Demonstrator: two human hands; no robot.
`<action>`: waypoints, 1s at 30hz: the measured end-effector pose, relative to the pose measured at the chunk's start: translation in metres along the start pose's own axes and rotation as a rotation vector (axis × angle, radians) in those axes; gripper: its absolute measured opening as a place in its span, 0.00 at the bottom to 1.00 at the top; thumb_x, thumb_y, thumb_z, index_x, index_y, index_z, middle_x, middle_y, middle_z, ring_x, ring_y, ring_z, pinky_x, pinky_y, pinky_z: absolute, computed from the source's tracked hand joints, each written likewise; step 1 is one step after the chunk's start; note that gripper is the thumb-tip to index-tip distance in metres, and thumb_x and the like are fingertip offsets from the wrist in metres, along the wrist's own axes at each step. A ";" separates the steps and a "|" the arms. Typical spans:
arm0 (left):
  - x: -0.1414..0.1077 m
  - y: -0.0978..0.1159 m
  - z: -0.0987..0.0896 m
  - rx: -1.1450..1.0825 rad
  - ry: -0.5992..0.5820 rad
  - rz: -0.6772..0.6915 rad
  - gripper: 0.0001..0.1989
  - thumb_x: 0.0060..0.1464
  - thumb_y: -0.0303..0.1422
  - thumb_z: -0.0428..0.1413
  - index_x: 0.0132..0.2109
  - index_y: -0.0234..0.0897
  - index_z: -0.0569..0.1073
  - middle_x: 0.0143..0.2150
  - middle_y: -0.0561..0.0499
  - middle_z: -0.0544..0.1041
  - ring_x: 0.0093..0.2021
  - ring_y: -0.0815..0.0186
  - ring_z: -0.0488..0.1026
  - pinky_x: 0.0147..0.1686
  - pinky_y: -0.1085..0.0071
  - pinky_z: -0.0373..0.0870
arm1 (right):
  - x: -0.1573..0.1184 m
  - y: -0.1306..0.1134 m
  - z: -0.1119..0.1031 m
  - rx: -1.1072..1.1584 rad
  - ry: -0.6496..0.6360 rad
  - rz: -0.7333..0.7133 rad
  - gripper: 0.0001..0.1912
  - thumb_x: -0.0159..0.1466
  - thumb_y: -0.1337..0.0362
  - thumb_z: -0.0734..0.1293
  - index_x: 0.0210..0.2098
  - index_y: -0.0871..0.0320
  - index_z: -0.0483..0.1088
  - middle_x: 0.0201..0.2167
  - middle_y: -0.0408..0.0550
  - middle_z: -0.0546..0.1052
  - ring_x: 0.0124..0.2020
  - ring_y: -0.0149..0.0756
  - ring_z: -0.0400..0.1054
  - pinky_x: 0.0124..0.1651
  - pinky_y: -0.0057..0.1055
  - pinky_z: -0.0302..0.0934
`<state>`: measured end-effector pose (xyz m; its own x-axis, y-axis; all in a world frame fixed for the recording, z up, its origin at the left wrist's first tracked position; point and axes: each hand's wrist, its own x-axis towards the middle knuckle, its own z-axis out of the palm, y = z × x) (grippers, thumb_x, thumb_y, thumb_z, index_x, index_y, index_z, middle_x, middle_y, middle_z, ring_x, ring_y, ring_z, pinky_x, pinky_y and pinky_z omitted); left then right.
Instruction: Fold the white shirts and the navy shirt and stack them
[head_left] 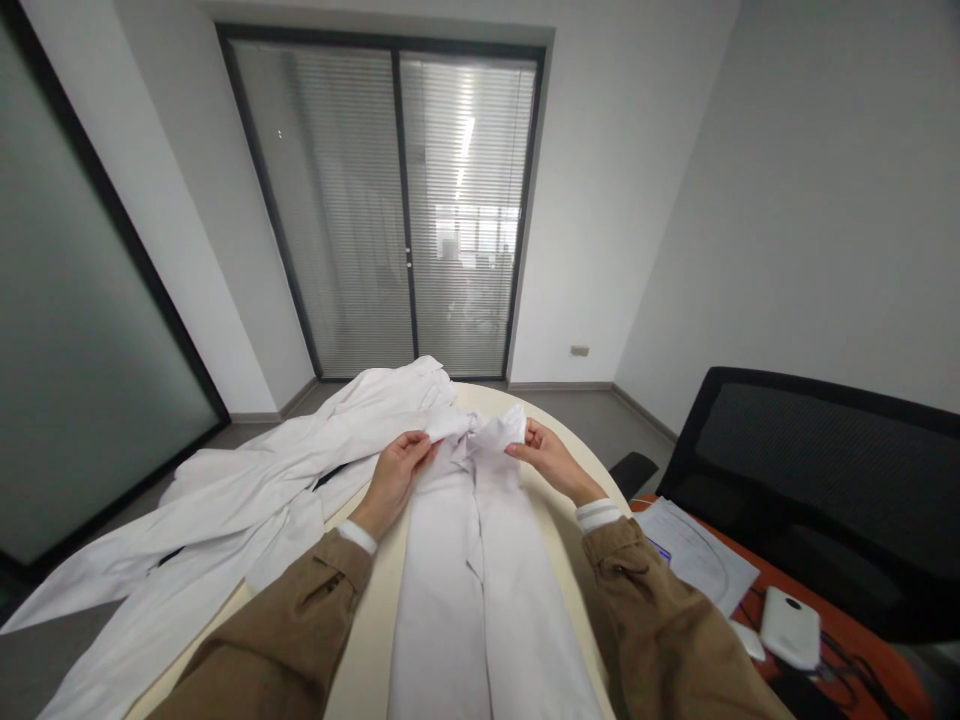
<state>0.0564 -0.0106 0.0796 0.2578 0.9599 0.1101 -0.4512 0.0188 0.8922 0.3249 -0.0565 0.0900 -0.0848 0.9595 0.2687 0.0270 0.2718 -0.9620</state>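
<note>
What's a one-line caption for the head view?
Left hand and right hand pinch bunched fabric of a white coat.

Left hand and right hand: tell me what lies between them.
The head view shows the bunched top of a white garment between the left hand and the right hand, both holding it.

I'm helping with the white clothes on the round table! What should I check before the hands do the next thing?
1. Left hand gripping the top of the white garment: ok.
2. Right hand gripping that same top: ok.
3. Top of the garment smooth: not ok, it is bunched up between the hands.
4. Lower part lying straight along the round table: ok, though its near end is out of view.
5. Second white garment apart from this one: cannot tell, they lie very close together.
</note>
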 end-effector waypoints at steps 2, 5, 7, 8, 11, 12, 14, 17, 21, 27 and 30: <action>-0.016 0.003 -0.005 0.004 -0.007 -0.054 0.14 0.48 0.36 0.66 0.38 0.35 0.71 0.40 0.50 0.79 0.46 0.62 0.78 0.52 0.67 0.72 | -0.015 -0.006 0.000 0.070 -0.155 0.089 0.27 0.53 0.57 0.76 0.48 0.57 0.67 0.46 0.50 0.77 0.46 0.39 0.72 0.52 0.37 0.64; -0.035 0.003 -0.012 -0.015 0.033 -0.192 0.12 0.52 0.38 0.61 0.38 0.37 0.68 0.35 0.50 0.78 0.38 0.64 0.79 0.43 0.67 0.75 | -0.031 -0.006 -0.003 0.128 -0.391 0.243 0.33 0.49 0.60 0.79 0.52 0.58 0.67 0.46 0.51 0.78 0.45 0.39 0.73 0.52 0.36 0.65; -0.045 -0.002 -0.016 0.013 0.064 -0.326 0.11 0.54 0.39 0.58 0.38 0.38 0.68 0.31 0.51 0.78 0.32 0.64 0.79 0.37 0.69 0.75 | -0.038 -0.001 -0.006 0.114 -0.471 0.323 0.38 0.46 0.61 0.80 0.54 0.59 0.67 0.44 0.50 0.78 0.45 0.39 0.73 0.50 0.35 0.65; -0.049 -0.006 -0.018 0.051 0.062 -0.386 0.11 0.55 0.40 0.56 0.39 0.38 0.69 0.30 0.50 0.78 0.30 0.64 0.78 0.35 0.69 0.75 | -0.040 0.002 -0.007 0.095 -0.487 0.356 0.40 0.46 0.62 0.80 0.55 0.58 0.66 0.44 0.49 0.78 0.45 0.40 0.73 0.50 0.35 0.66; -0.059 -0.019 -0.021 0.170 -0.031 -0.444 0.15 0.56 0.44 0.56 0.43 0.36 0.73 0.34 0.46 0.81 0.33 0.62 0.79 0.39 0.66 0.75 | -0.042 0.009 -0.007 0.013 -0.492 0.430 0.41 0.46 0.62 0.80 0.57 0.57 0.65 0.43 0.47 0.78 0.44 0.40 0.73 0.49 0.36 0.66; -0.060 -0.023 -0.022 0.198 -0.072 -0.422 0.17 0.56 0.45 0.56 0.44 0.35 0.74 0.37 0.45 0.81 0.36 0.61 0.79 0.43 0.65 0.74 | -0.041 0.010 -0.006 -0.011 -0.487 0.438 0.40 0.47 0.61 0.80 0.57 0.56 0.65 0.43 0.47 0.78 0.44 0.40 0.73 0.49 0.36 0.66; -0.058 -0.032 -0.024 0.262 -0.143 -0.336 0.20 0.55 0.46 0.57 0.46 0.34 0.75 0.44 0.43 0.81 0.44 0.58 0.78 0.49 0.62 0.72 | -0.038 0.013 -0.003 -0.040 -0.470 0.415 0.38 0.48 0.61 0.79 0.56 0.56 0.66 0.43 0.47 0.78 0.43 0.39 0.73 0.50 0.36 0.65; -0.043 -0.043 -0.026 0.406 -0.187 -0.172 0.22 0.51 0.46 0.61 0.46 0.33 0.77 0.48 0.41 0.81 0.48 0.54 0.77 0.53 0.60 0.70 | -0.028 0.022 0.004 -0.066 -0.421 0.312 0.31 0.49 0.61 0.77 0.52 0.58 0.70 0.43 0.47 0.78 0.44 0.39 0.72 0.50 0.36 0.64; -0.018 -0.051 -0.030 0.552 -0.160 0.003 0.23 0.48 0.45 0.62 0.46 0.31 0.78 0.47 0.40 0.81 0.50 0.51 0.76 0.54 0.59 0.68 | -0.017 0.046 0.010 -0.163 -0.232 0.175 0.18 0.51 0.61 0.75 0.40 0.60 0.73 0.37 0.45 0.78 0.39 0.36 0.71 0.47 0.33 0.62; -0.030 -0.034 -0.028 0.522 -0.256 0.129 0.17 0.49 0.39 0.61 0.44 0.34 0.79 0.46 0.44 0.81 0.51 0.51 0.74 0.55 0.59 0.66 | -0.023 0.048 -0.001 0.019 -0.088 0.135 0.17 0.48 0.56 0.76 0.27 0.57 0.67 0.25 0.39 0.72 0.28 0.31 0.64 0.35 0.28 0.57; -0.048 -0.025 -0.029 0.406 -0.312 0.122 0.14 0.53 0.41 0.57 0.38 0.35 0.79 0.45 0.45 0.81 0.52 0.51 0.72 0.58 0.59 0.64 | -0.034 0.038 -0.012 0.155 -0.127 0.215 0.23 0.51 0.44 0.73 0.25 0.56 0.66 0.22 0.41 0.70 0.26 0.31 0.62 0.33 0.29 0.57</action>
<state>0.0301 -0.0486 0.0394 0.4939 0.8185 0.2935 -0.1423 -0.2568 0.9559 0.3404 -0.0777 0.0453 -0.2177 0.9743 0.0588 -0.0934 0.0392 -0.9949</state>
